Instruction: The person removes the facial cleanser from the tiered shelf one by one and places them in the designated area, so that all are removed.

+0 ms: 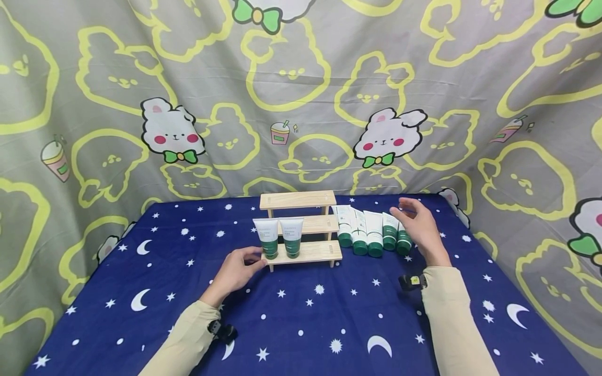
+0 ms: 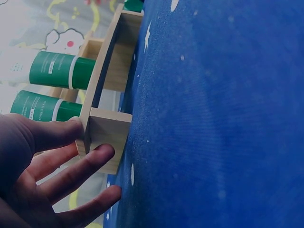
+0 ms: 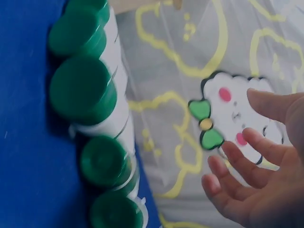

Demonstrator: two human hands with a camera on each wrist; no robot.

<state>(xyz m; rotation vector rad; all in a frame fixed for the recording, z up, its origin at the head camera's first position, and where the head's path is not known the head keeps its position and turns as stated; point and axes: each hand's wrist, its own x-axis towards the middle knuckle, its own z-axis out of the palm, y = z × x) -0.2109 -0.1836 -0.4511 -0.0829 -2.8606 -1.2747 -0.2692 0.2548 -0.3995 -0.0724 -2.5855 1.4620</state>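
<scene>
A three-tier wooden display rack (image 1: 301, 252) stands mid-table. Two white-and-green squeeze tubes (image 1: 292, 237) stand cap-down side by side on the left part of its lowest step. My left hand (image 1: 239, 269) holds the left end of that step; in the left wrist view, the thumb lies at the board's edge and the other fingers reach around the end and leg. To the rack's right, several more squeeze tubes (image 1: 373, 233) lie in a row, green caps toward me. My right hand (image 1: 418, 227) hovers by the row's right end with fingers loosely bent, nothing in them.
A dark blue cloth (image 1: 291, 313) with white stars and moons covers the table. Behind it hangs a grey curtain (image 1: 226, 177) with cartoon prints. The rack's middle step (image 1: 315, 224) and top step (image 1: 298, 199) rise behind the standing tubes.
</scene>
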